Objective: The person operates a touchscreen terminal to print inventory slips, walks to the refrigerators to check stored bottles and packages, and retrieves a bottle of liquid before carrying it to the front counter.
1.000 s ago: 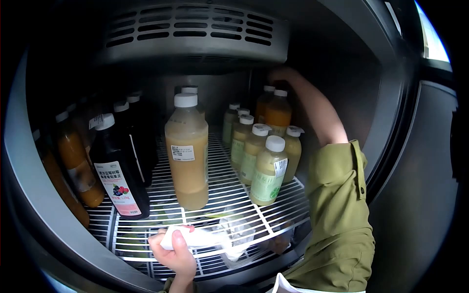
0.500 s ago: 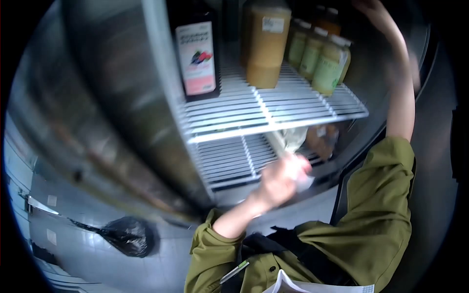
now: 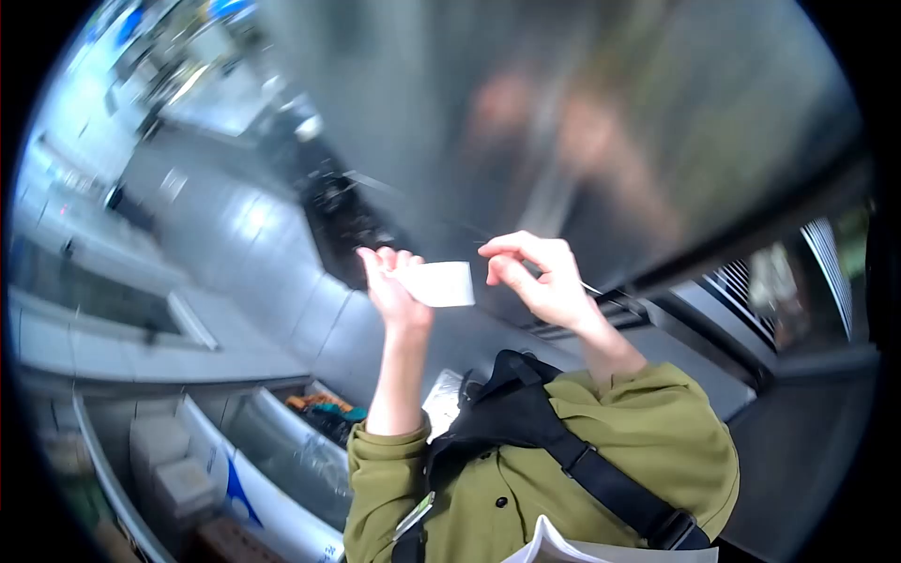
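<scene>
My left hand (image 3: 392,293) holds a small white slip of paper (image 3: 441,284) between its thumb and fingers, near the middle of the view. To the right of the slip is my right hand (image 3: 537,275), its index finger and thumb a little apart, not touching the paper. I see nothing in the right hand. Beyond both hands a steel fridge door (image 3: 422,122) fills the upper view, blurred, with their reflection on it.
At the right edge, white wire shelves (image 3: 828,272) show past the door's edge. Black bags (image 3: 333,202) lie on the grey tiled floor (image 3: 235,216) at left. Lower left, an open drawer-like bin (image 3: 300,497) and white boxes (image 3: 183,483) stand close to me.
The view has turned left, so the fridge inside now shows only at the right edge. My right hand has come down from high on the right to beside my left hand.
</scene>
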A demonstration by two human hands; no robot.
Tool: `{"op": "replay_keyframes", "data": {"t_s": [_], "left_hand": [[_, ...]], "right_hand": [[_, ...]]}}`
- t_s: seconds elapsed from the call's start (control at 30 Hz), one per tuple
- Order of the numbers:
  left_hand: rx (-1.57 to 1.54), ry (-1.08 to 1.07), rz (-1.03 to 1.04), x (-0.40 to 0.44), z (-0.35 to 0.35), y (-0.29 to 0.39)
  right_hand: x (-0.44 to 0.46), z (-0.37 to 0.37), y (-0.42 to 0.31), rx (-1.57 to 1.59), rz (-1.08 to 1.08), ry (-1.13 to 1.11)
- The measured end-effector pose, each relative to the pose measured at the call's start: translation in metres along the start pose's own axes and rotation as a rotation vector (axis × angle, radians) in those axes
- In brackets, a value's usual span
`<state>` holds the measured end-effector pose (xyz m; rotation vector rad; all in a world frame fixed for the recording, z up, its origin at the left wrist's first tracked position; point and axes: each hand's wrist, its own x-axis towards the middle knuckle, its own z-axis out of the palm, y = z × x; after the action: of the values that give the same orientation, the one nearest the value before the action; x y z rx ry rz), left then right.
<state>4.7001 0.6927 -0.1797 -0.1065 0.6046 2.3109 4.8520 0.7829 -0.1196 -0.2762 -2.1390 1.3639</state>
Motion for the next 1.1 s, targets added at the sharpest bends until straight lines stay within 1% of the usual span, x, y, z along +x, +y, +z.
{"op": "replay_keyframes", "data": {"t_s": [0.03,0.1,0.13,0.17,0.2,0.23,0.27,0.3,0.33,0.37,0.4,0.43,0.5,0.53,0.57,0.63,0.7,0.77,0.8,0.83,0.9,0.93,0.97,1.03,1.07,1.1], "left_hand": [[-0.037,0.072,0.002,0.014,-0.018,0.019],[-0.053,0.162,0.107,0.039,-0.056,0.048],[-0.012,0.148,0.118,0.047,-0.067,0.062],[0.069,0.196,0.070,0.055,-0.080,0.077],[0.171,0.232,0.084,0.057,-0.091,0.090],[0.191,0.295,0.106,0.067,-0.094,0.103],[0.246,0.349,0.089,0.085,-0.108,0.118],[0.299,0.341,0.022,0.100,-0.117,0.139],[0.248,0.311,-0.093,0.117,-0.123,0.160],[0.245,0.274,-0.158,0.141,-0.136,0.181],[0.269,0.219,-0.164,0.164,-0.154,0.199],[0.201,0.129,-0.253,0.184,-0.151,0.225],[0.112,0.310,-0.279,0.216,-0.154,0.277],[-0.007,0.258,-0.264,0.231,-0.181,0.302],[-0.135,0.195,-0.247,0.247,-0.209,0.330],[-0.158,0.202,-0.086,0.262,-0.212,0.388],[-0.209,0.337,0.042,0.284,-0.237,0.440],[-0.147,0.399,0.183,0.301,-0.266,0.491],[-0.134,0.562,0.185,0.310,-0.268,0.521],[-0.171,0.494,0.200,0.319,-0.276,0.553],[-0.175,0.515,0.304,0.343,-0.286,0.615],[-0.174,0.427,0.357,0.356,-0.292,0.649],[-0.140,0.422,0.450,0.373,-0.292,0.682],[-0.117,0.363,0.493,0.417,-0.296,0.747],[0.039,0.474,0.496,0.447,-0.296,0.777],[0.176,0.520,0.532,0.475,-0.277,0.805]], "right_hand": [[0.018,0.030,0.018,0.095,0.065,-0.035],[0.044,0.089,0.040,0.167,0.074,-0.199],[0.058,0.116,0.053,0.135,-0.007,-0.259],[0.073,0.143,0.059,0.168,0.045,-0.309],[0.082,0.172,0.060,0.140,0.021,-0.295],[0.095,0.203,0.068,0.121,0.010,-0.273],[0.110,0.225,0.080,0.144,0.029,-0.298],[0.129,0.246,0.091,0.160,0.042,-0.323],[0.149,0.269,0.100,0.189,-0.018,-0.287],[0.171,0.290,0.109,0.236,0.027,-0.308],[0.191,0.315,0.119,0.162,-0.078,-0.296],[0.221,0.335,0.123,0.081,-0.194,-0.273],[0.271,0.376,0.119,-0.167,-0.351,-0.270],[0.293,0.401,0.118,-0.230,-0.351,-0.274],[0.319,0.421,0.112,-0.259,-0.346,-0.308],[0.367,0.474,0.103,-0.216,-0.424,-0.255],[0.407,0.541,0.111,-0.129,-0.542,-0.391],[0.439,0.613,0.119,-0.207,-0.722,-0.528],[0.457,0.649,0.119,-0.191,-0.772,-0.554],[0.476,0.684,0.118,-0.182,-0.817,-0.576],[0.514,0.748,0.110,-0.176,-0.970,-0.549],[0.536,0.779,0.100,-0.162,-0.978,-0.527],[0.564,0.807,0.091,-0.157,-0.991,-0.504],[0.621,0.845,0.072,-0.187,-0.928,-0.551],[0.653,0.862,0.064,-0.200,-0.893,-0.571],[0.687,0.872,0.062,-0.144,-0.757,-0.665]]}}
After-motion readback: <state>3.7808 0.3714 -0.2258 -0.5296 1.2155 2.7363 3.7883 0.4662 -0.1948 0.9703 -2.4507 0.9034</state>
